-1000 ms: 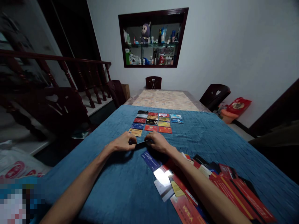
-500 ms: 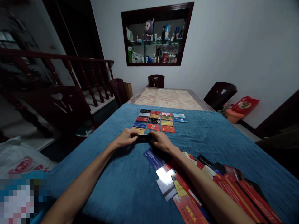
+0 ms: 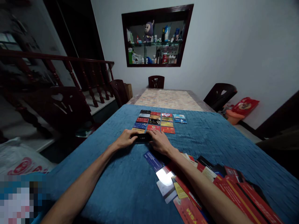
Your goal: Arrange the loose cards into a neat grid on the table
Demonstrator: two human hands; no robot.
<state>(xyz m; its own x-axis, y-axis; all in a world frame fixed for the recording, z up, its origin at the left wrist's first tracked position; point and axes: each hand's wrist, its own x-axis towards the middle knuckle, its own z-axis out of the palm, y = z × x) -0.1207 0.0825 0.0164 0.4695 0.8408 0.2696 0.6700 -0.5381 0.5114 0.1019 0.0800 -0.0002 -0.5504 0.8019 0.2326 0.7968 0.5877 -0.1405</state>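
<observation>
Now the left hand (image 3: pixel 125 139) and right hand (image 3: pixel 159 140) pinch the short ends of a black card (image 3: pixel 142 137). Flat on the blue cloth (image 3: pixel 121 186), its long axis runs nine to three, at six o'clock of the card grid (image 3: pixel 157 121).

The black card (image 3: pixel 142 137) is partly covered by the fingers of the left hand (image 3: pixel 125 139) and the right hand (image 3: pixel 159 140). The right forearm hides part of the loose cards (image 3: pixel 187 186). The print on the laid-out cards (image 3: pixel 155 121) is too small to read.

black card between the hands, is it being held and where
Yes: the black card is held by its two short ends, left hand on its left end, right hand on its right, low over the blue cloth.
</observation>
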